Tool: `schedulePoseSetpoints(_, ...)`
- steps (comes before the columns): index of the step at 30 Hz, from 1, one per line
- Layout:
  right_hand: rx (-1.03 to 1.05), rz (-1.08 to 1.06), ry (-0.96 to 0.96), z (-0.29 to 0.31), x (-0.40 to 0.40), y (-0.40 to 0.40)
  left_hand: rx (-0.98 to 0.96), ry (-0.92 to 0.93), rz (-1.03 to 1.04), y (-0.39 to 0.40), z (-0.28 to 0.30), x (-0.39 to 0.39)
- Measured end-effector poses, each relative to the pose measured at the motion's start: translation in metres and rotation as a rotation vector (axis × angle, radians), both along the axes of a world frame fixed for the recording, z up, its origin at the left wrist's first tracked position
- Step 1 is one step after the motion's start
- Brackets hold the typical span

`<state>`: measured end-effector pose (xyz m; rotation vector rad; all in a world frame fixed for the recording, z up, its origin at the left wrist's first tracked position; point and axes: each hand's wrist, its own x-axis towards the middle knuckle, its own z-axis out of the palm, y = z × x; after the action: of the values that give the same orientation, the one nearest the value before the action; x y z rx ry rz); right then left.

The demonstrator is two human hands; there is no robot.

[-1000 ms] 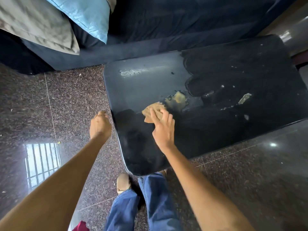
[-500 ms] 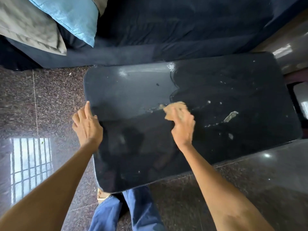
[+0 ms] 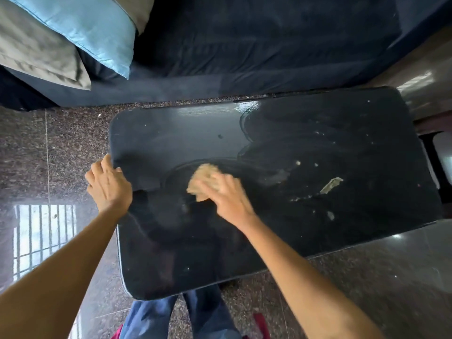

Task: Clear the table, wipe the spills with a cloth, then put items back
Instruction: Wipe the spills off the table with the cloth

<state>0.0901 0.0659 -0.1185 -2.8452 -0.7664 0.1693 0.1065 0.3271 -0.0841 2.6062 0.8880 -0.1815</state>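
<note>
the right hand point(image 3: 230, 199) lies on a tan cloth point(image 3: 203, 178) near the middle of the black tabletop point(image 3: 171, 133); its fingers point(image 3: 215, 184) cover the cloth, too blurred to tell whether they curl round it. the left hand point(image 3: 110, 187) rests at the tabletop's left edge, fingers fairly straight and close together. right of the cloth lie a pale smear point(image 3: 276, 177), 1 torn scrap point(image 3: 331, 185) and scattered specks.

Right hand point(image 3: 227, 199): has slid the cloth point(image 3: 204, 178) from mid-table back toward the table's point(image 3: 318, 241) left end.
Left hand point(image 3: 110, 187): moved from beside the table onto its left edge.
Yellow puddle: wiped off mid-table.
</note>
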Motion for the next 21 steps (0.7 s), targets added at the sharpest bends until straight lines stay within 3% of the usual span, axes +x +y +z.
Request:
schedulePoseSetpoints(3, -0.037, -0.526, 0.010, 0.001, 0.006, -0.060, -0.010, 0.005, 0.058, 0.004, 0.000, 0.002)
schedulePoseSetpoints(6, 0.002, -1.160, 0.022, 0.008, 0.019, -0.054, -0.048, 0.006, 0.090, 0.002, -0.004, 0.002)
schedulePoseSetpoints(8, 0.051, -1.402, 0.110, 0.013, 0.034, -0.017, -0.078, -0.002, 0.119, 0.005, -0.006, 0.003)
schedulePoseSetpoints(9, 0.069, -1.416, 0.136, 0.014, 0.038, 0.009, -0.085, -0.006, 0.120, 0.008, -0.006, 0.005)
schedulePoseSetpoints(12, 0.166, -1.025, 0.064, 0.018, 0.019, 0.108, -0.069, 0.013, 0.065, 0.025, -0.005, 0.010)
schedulePoseSetpoints(15, 0.086, -0.544, 0.126, 0.020, -0.009, 0.176, -0.087, -0.001, 0.018, 0.043, -0.001, 0.017)
schedulePoseSetpoints(19, 0.085, -0.090, 0.068, 0.011, -0.006, 0.140, -0.141, -0.058, -0.007, 0.064, 0.003, 0.026)
schedulePoseSetpoints(21, 0.043, -0.023, 0.058, 0.009, 0.007, 0.095, -0.177, -0.056, -0.003, 0.072, 0.002, 0.030)
